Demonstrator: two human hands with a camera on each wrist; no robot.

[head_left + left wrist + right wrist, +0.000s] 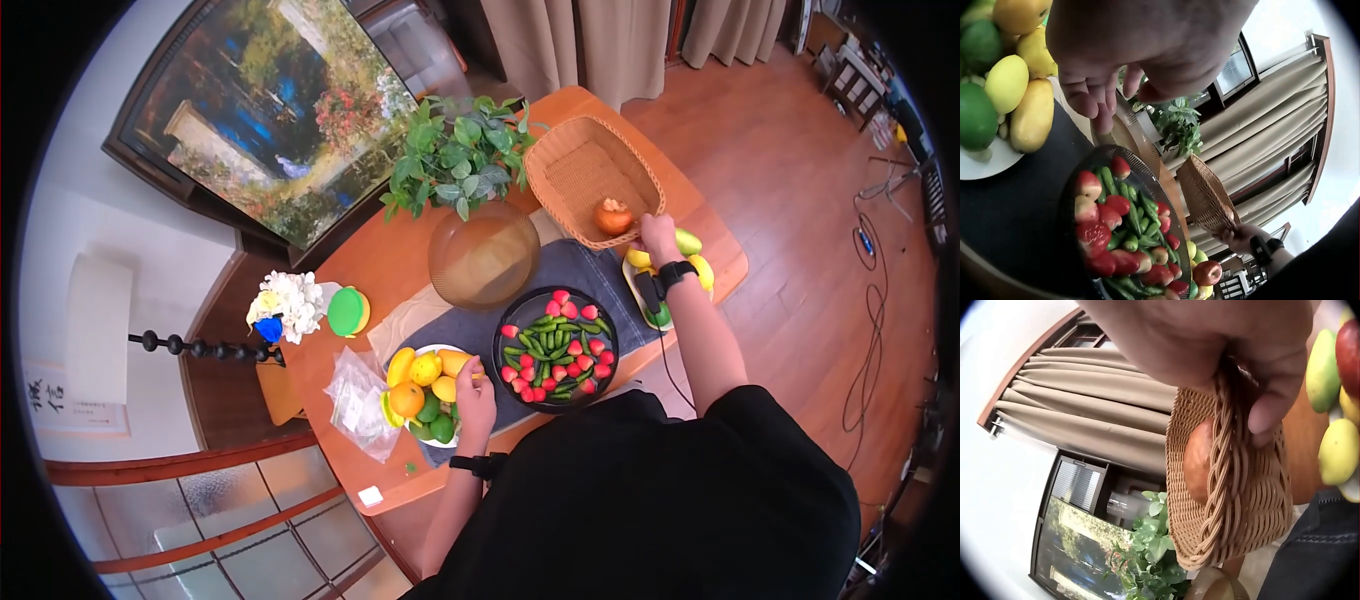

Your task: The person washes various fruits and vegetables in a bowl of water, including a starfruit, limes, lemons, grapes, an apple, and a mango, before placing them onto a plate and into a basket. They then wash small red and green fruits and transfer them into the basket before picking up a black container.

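My right hand (pixel 657 239) grips the near rim of a brown wicker basket (pixel 1235 506), thumb on one side of the woven edge. A rounded orange-brown item (pixel 612 216) lies inside the basket. My left hand (pixel 476 402) holds nothing; its fingers hang loosely beside the white plate (pixel 988 167) of mixed fruit. That plate bears an orange (pixel 406 399), yellow fruits and green fruits. Between the hands, a round black tray (pixel 512 392) carries long green vegetables (pixel 1141 215) and several red fruits (pixel 1094 237).
An amber see-through bowl (pixel 470 255) stands behind the tray, near a leafy plant (pixel 465 150). Beneath the right forearm is another plate of fruit (pixel 690 243). A clear plastic bag (pixel 362 405), green-lidded tub (pixel 348 311) and white flowers (pixel 292 300) are at the left.
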